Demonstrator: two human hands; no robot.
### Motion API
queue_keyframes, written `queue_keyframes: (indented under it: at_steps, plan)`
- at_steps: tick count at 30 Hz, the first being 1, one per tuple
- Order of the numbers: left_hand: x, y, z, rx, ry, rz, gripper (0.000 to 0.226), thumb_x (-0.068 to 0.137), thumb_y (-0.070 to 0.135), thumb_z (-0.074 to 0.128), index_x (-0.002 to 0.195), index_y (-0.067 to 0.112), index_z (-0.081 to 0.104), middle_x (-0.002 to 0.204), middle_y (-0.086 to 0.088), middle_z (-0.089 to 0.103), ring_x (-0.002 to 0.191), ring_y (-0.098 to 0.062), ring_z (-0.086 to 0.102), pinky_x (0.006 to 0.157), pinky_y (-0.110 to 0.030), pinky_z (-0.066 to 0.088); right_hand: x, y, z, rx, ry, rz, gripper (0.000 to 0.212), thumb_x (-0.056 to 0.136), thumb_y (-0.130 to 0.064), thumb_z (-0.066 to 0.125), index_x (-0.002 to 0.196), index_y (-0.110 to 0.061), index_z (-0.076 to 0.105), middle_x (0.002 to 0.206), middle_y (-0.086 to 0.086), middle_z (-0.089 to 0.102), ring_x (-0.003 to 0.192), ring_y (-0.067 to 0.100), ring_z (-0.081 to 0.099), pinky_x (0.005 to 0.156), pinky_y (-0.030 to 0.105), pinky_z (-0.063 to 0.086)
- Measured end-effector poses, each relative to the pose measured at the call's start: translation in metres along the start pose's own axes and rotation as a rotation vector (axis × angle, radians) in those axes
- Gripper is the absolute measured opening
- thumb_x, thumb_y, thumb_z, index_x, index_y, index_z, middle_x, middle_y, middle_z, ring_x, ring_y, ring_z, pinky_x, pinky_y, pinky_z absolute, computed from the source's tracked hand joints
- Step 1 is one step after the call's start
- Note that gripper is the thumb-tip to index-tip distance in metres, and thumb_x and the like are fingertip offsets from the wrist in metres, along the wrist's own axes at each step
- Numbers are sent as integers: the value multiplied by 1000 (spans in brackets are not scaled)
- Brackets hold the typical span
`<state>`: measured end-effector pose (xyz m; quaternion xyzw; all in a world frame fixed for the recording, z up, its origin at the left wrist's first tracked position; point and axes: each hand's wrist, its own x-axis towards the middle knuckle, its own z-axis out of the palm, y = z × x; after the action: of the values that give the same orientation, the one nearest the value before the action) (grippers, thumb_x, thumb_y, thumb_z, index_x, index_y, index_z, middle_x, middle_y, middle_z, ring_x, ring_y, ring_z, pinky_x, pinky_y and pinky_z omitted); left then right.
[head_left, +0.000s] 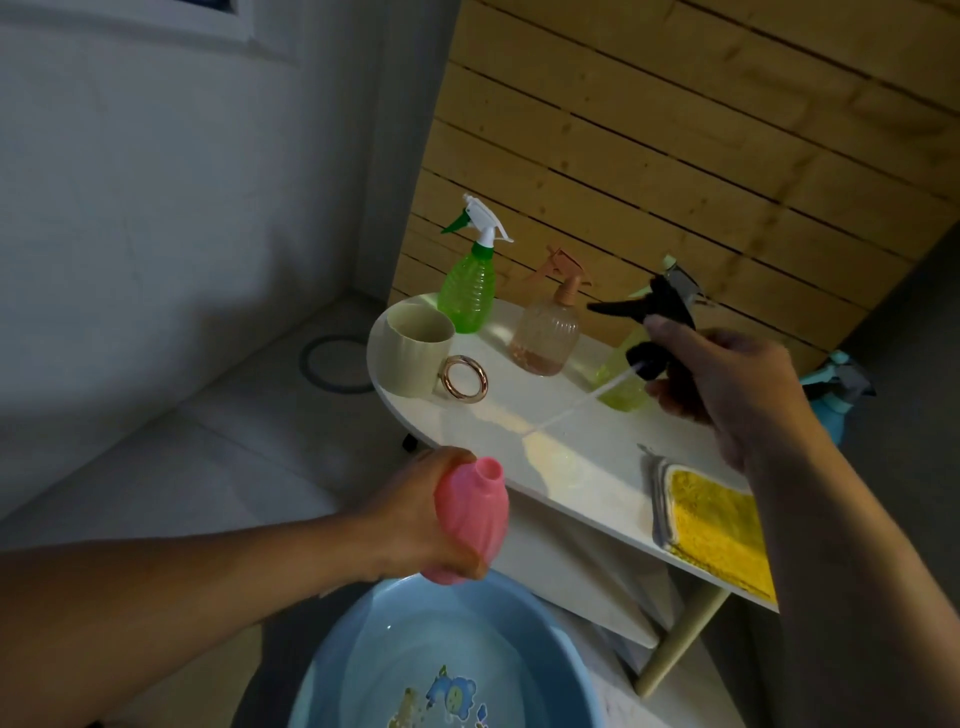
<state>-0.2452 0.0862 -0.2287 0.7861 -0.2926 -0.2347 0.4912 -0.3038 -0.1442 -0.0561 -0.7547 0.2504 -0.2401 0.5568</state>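
Head view, inspected near to far. Directly below my left fingers sits the blue basin (415, 618), holding water. My left hand (415, 514) is clenched round the body of the pink bottle (470, 514), fingers wrapped about its lower half. The bottle is held just above the basin, tilted, its neck bare and uncapped.

Up and to the right of those fingers, my right hand (737, 384) grasps the black spray head (654, 312), thumb and fingers curled round its collar. Its thin dip tube (576, 402) hangs free and slants down toward the left fingers, well clear of the bottle mouth.

Below the right fingers a yellow cloth (711, 530) lies on the white table (571, 467). Just behind them stands a yellow-green bottle (618, 384). Farther left of them are an amber spray bottle (545, 332), a green spray bottle (467, 296) and a cream cup (415, 353) with a gold-coloured ring (465, 376) against it.

Assessment: head and bottle are apart. Whether the bottle holds water I cannot tell. In my judgement, what remains is to feed the tube into the neck and screw the head down.
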Motion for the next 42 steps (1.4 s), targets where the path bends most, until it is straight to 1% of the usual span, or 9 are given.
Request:
queue_keyframes:
  at_steps: [9,14,19,23,26,30,33,38,42]
  plan:
    - [0,9,-1,0,-9,14,94,61,19,99,135,38,43,124,17,51,107,-6,53,62,-9,50,-35,-12,24,-216,-53,-292,25,86,-36,78,95,-14,70,73,-4,76,56,16,72,52,27,59]
    - [0,15,-2,10,-7,43,93,62,18,99,133,40,43,120,19,50,106,-7,53,61,-3,47,-57,-1,37,-254,-231,-312,20,82,-33,77,96,-23,66,79,-11,76,66,14,73,57,27,61]
    - [5,37,-5,78,46,84,97,57,33,100,131,47,41,122,21,53,112,-5,54,86,-27,58,-59,4,29,-271,-366,-298,18,78,-33,79,92,-26,69,78,-11,77,74,19,71,67,39,59]
    - [18,59,2,72,53,94,94,55,37,100,127,52,42,123,21,54,116,-8,54,94,-37,58,-49,3,13,-265,-430,-309,13,81,-27,79,90,-27,69,75,-21,73,69,-1,67,59,19,52]
    - [31,77,9,94,27,116,91,58,36,99,126,52,41,120,23,53,112,-9,54,88,-29,57,-37,8,-1,-182,-405,-288,14,82,-24,79,93,-19,71,71,-16,73,66,-5,67,58,10,48]
    - [56,103,19,150,12,136,91,59,38,99,126,52,39,119,22,53,107,-8,55,82,-25,55,-13,20,-20,-80,-312,-283,32,74,-39,80,97,-18,75,85,0,77,82,13,73,73,25,58]
    - [76,115,26,150,3,120,93,60,37,99,131,49,41,118,22,54,112,-10,55,87,-29,56,1,25,-28,-4,-322,-303,28,77,-29,80,97,-11,73,84,4,78,82,16,75,73,26,59]
    - [108,121,35,151,-9,95,91,62,31,98,132,47,41,120,20,52,114,-12,52,78,-23,51,30,37,-35,58,-318,-292,34,73,-26,81,100,-8,72,88,10,78,83,21,77,73,28,61]
    - [121,114,39,143,-7,46,91,59,32,100,133,43,47,121,17,57,116,-15,56,89,-35,59,44,58,-35,37,-363,-252,32,79,-1,82,106,-12,70,96,10,77,91,20,75,85,34,61]
